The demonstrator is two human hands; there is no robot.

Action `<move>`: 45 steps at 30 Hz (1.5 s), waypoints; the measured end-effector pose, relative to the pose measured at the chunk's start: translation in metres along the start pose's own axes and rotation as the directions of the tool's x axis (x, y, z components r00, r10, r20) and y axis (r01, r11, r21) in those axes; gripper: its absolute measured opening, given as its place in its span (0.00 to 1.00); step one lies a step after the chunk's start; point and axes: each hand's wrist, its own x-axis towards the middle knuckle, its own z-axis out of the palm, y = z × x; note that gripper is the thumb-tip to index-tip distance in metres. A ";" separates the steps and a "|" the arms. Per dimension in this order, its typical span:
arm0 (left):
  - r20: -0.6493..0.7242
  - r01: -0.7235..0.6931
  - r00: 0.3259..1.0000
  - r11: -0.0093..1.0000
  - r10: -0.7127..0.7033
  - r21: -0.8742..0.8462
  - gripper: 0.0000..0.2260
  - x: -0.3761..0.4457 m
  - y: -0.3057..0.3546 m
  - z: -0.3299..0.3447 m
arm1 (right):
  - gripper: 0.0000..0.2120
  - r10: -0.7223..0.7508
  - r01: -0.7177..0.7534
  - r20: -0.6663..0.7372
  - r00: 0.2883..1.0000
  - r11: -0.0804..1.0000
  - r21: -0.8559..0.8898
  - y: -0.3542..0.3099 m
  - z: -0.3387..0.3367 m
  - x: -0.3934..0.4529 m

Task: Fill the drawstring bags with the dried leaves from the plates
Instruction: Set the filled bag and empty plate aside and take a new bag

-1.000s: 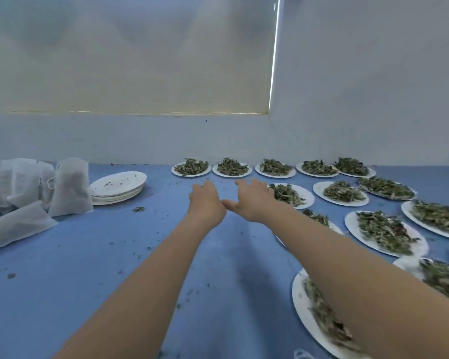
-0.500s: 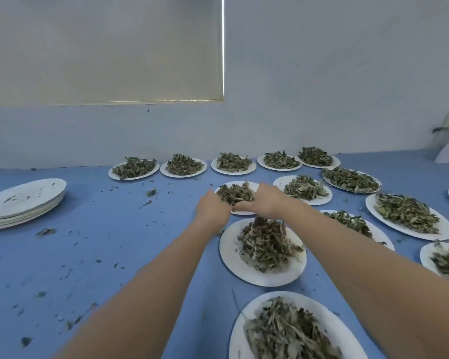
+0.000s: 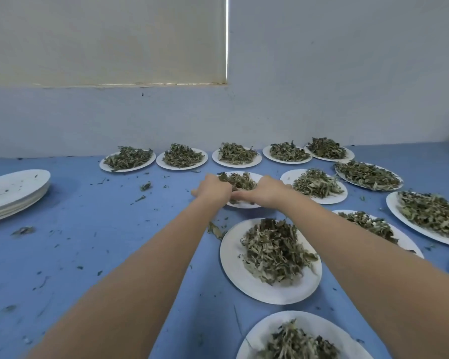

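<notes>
Both my arms reach out over the blue counter (image 3: 88,255). My left hand (image 3: 214,189) and right hand (image 3: 263,191) sit side by side on one white plate (image 3: 244,204), over its heap of dried leaves (image 3: 237,180). I cannot tell if my fingers are spread or pinching the leaves. More plates of leaves lie all around. Empty plates (image 3: 13,189) are stacked far left.
</notes>
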 end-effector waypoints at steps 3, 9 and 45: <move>-0.043 -0.020 0.999 1.000 0.020 -0.009 0.19 -0.011 0.002 -0.016 | 0.31 -0.026 0.027 -0.029 0.999 0.998 0.063 -0.009 -0.007 -0.009; -0.111 -0.019 0.994 0.995 0.009 -0.093 0.20 -0.056 -0.020 -0.053 | 0.30 -0.131 0.140 -0.073 0.989 0.981 0.136 -0.038 -0.013 -0.060; -0.220 -0.350 0.919 0.934 0.327 -0.073 0.16 -0.329 -0.122 -0.080 | 0.26 -0.473 0.472 -0.022 0.881 0.881 -0.031 -0.059 0.048 -0.340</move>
